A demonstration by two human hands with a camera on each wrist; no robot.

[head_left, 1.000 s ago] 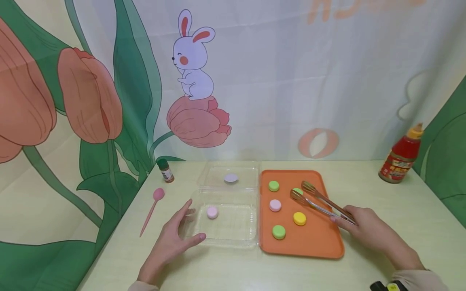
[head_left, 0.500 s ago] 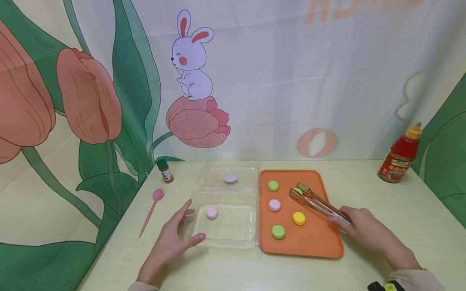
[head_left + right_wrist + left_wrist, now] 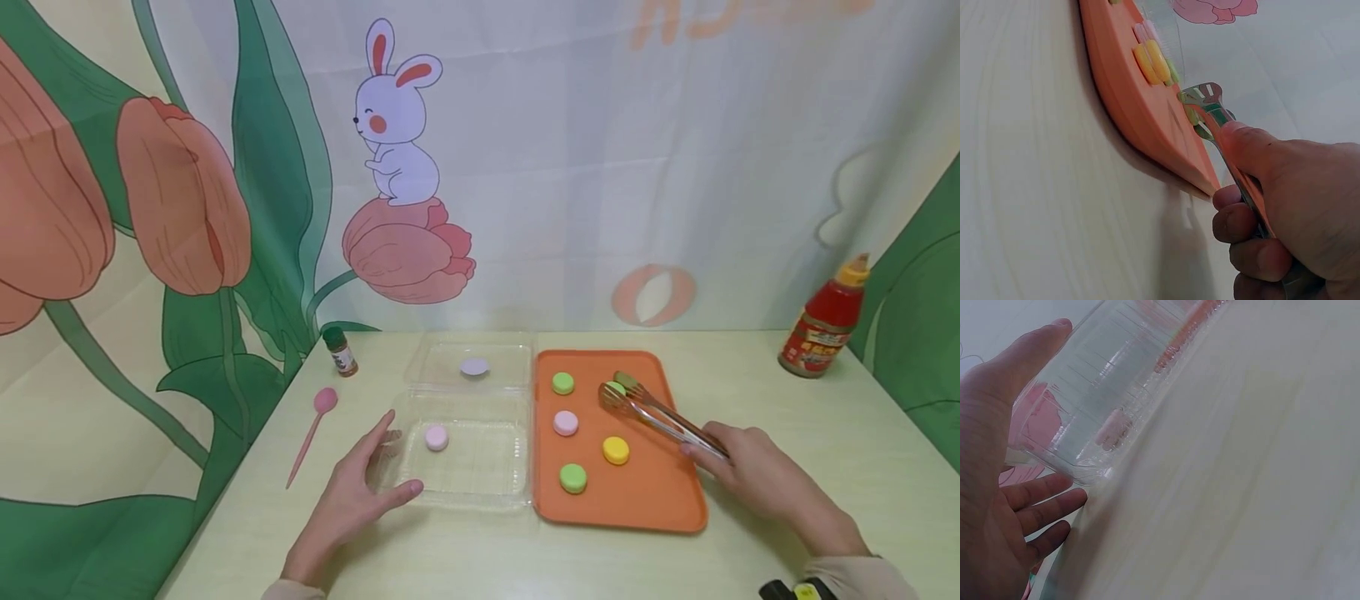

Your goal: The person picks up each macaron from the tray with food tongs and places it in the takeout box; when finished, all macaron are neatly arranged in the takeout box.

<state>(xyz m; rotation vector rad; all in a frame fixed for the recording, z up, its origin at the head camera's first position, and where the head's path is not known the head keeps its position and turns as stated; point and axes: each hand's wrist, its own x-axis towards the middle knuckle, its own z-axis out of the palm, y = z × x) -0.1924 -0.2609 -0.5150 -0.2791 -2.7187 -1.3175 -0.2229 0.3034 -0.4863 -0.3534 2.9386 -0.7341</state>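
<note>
My right hand (image 3: 757,471) grips metal tongs (image 3: 675,431) above the orange tray (image 3: 667,504). The tongs' slotted tips stand on either side of a green macaron (image 3: 615,388), partly hidden by them; the right wrist view shows this macaron (image 3: 1190,115) right at the tips. My left hand (image 3: 351,493) has its thumb and fingers spread at the left side of a clear plastic box (image 3: 465,502). A pale pink macaron (image 3: 437,437) lies inside the box's base. In the left wrist view, the fingertips are right at the box's wall (image 3: 1079,419).
On the tray also lie a yellow macaron (image 3: 616,451), a pink macaron (image 3: 566,423) and two green ones. The box's lid (image 3: 431,358) lies folded back, overlapped by a pale oval (image 3: 475,367). A pink spoon (image 3: 325,401), small green-capped bottle (image 3: 342,357) and red sauce bottle (image 3: 822,329) stand around.
The tongs' tips have drawn closer together around the green macaron as my right hand squeezed them. My left hand and the box have stayed in place.
</note>
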